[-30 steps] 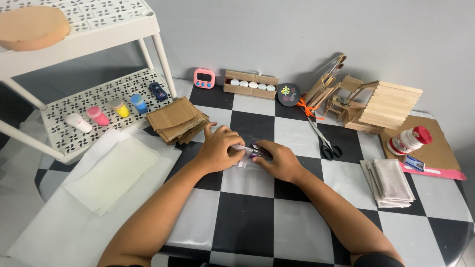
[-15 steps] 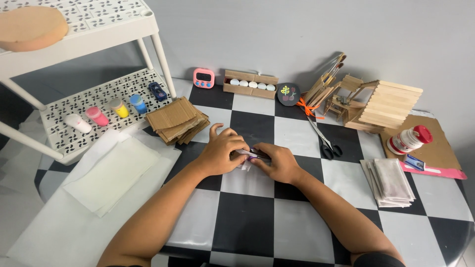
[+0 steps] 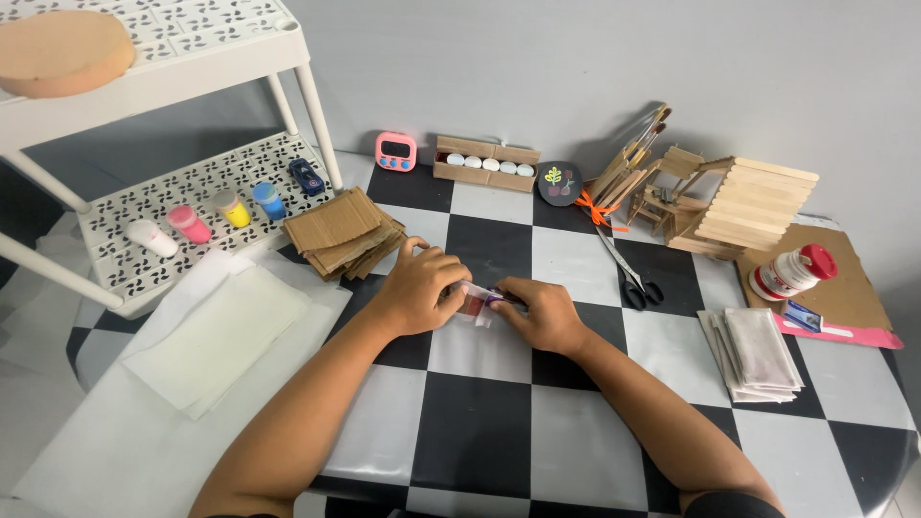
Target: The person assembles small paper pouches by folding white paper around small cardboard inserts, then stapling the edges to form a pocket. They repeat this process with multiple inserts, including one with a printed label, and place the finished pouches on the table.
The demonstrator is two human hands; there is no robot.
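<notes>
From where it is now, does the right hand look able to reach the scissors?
Probably yes. The right hand rests on the small clear packet both hands hold, and the scissors lie just to its right on bare checkered table with nothing between. It would have to let go of the packet first.

Both hands' fingers largely hide the small clear packet (image 3: pixel 477 305).

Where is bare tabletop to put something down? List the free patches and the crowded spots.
Free: the squares in front of both hands, between the forearms; the squares between scissors and left hand. Crowded: the back right around the wooden stick model and glue bottle.
</notes>
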